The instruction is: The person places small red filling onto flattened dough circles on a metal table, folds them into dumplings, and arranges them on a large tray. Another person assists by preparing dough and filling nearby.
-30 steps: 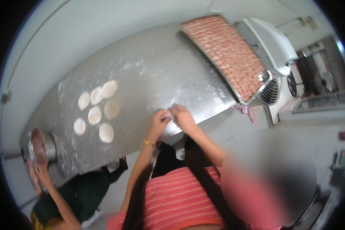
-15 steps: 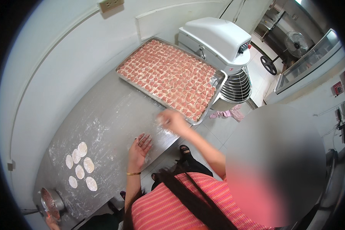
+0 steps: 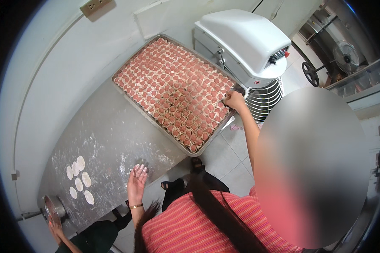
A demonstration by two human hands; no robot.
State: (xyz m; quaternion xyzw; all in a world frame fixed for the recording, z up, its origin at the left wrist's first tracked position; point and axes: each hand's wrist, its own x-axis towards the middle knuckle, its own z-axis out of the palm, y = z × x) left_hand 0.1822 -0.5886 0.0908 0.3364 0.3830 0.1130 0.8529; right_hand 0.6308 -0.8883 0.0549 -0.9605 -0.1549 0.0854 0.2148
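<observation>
My left hand (image 3: pixel 137 179), with a gold bracelet at its wrist, is held open and palm up above the near edge of the floured metal table (image 3: pixel 109 122). Its fingers are dusted white and hold nothing. My right hand (image 3: pixel 235 101) reaches to the right end of a large metal tray (image 3: pixel 162 121), its fingers pinched together beside the last dumplings. Whatever is between those fingertips is hidden. Rows of small open-topped dumplings (image 3: pixel 173 84) with pink filling and pale wrappers cover the tray.
Several round dough wrappers (image 3: pixel 86 179) lie at the table's left. Beyond them a co-worker's hands (image 3: pixel 55 225) are at a metal bowl (image 3: pixel 57 206). A white dough mixer (image 3: pixel 242 40) with a wire guard stands behind the tray's right end. A blurred patch covers the right side.
My right hand has gone from above the table up to the tray's right end. My left hand stays open. The view has shifted, and more of the co-worker shows.
</observation>
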